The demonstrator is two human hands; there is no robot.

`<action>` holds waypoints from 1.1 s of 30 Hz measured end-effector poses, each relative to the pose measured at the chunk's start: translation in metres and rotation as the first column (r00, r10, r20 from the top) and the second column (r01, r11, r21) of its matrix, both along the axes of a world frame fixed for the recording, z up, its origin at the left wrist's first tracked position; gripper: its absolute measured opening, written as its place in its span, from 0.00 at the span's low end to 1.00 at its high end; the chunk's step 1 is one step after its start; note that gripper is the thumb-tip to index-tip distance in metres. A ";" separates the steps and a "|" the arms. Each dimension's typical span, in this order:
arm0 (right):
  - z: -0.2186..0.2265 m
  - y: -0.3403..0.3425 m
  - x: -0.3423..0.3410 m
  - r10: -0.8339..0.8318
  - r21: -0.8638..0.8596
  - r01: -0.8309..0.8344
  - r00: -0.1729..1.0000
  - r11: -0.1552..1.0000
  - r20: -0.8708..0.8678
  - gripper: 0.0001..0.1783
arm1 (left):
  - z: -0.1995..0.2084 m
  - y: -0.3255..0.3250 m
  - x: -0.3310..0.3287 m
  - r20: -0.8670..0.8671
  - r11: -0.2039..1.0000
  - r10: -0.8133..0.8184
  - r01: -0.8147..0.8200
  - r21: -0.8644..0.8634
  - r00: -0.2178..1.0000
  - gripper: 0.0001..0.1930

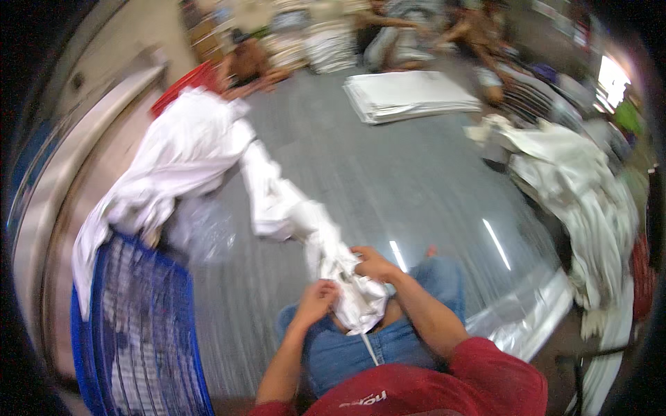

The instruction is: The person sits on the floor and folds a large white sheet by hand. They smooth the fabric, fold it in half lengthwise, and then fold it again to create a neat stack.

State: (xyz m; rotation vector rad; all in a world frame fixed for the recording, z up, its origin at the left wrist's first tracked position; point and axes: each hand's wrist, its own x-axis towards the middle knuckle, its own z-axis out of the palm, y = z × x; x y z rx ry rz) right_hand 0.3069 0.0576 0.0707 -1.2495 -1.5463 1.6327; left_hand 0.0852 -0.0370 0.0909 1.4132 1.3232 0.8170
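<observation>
One white cloth (325, 239) lies between two hands. The left hand (317, 299) has its fingers curled together at the cloth's near edge; the right hand (377, 263) bends its fingers over the opposite edge. Blur hides whether either pinches it. Left of the fingers stands one blue basket (83, 353); beyond, one white heap (187, 132) and one stack of white sheets (413, 93); rightward, one cream heap (572, 184).
</observation>
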 end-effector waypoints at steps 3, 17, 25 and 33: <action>0.040 0.001 0.008 0.164 0.094 -0.151 0.973 0.984 -0.160 0.38 | -0.031 0.036 -0.032 0.070 0.956 0.286 -0.289 0.040 0.956 0.20; -0.010 0.005 0.044 0.067 -0.089 -0.071 0.997 0.993 -0.045 0.35 | -0.154 0.102 -0.021 -0.156 0.903 0.237 -0.277 -0.328 0.959 0.33; 0.008 0.008 0.030 0.213 -0.126 -0.206 0.976 0.970 0.045 0.43 | -0.156 0.103 -0.042 -0.150 0.906 0.213 -0.252 -0.339 0.966 0.20; -0.004 0.003 0.038 0.172 -0.148 -0.153 0.977 0.977 0.129 0.40 | -0.122 0.087 -0.023 -0.186 0.911 0.235 -0.283 -0.299 0.954 0.17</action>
